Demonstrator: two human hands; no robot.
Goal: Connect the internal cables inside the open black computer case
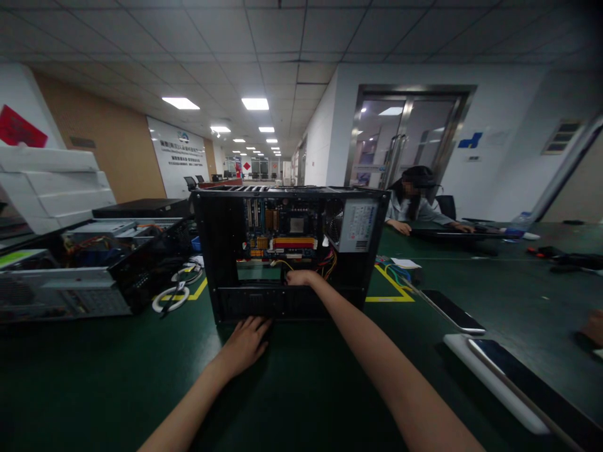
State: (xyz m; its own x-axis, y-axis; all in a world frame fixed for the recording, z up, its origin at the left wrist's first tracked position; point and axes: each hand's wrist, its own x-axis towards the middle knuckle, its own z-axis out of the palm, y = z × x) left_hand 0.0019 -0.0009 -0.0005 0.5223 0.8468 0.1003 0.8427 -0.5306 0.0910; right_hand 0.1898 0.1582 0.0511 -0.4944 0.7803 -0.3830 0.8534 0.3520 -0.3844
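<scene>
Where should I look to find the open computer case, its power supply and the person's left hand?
Computer case (287, 306): head view, on its lower wall.
Power supply (359, 225): head view, on its labelled side.
Left hand (244, 346): head view, on its back.

The right hand (299, 277) has its fingertips hidden inside the computer case (254, 302), so what they touch cannot be told, and both forearms (188, 402) are cut off by the bottom edge. The print on the power supply label (360, 223) is too small to read, while a hand-like shape (592, 328) at the right edge is blurred and cut off.
</scene>
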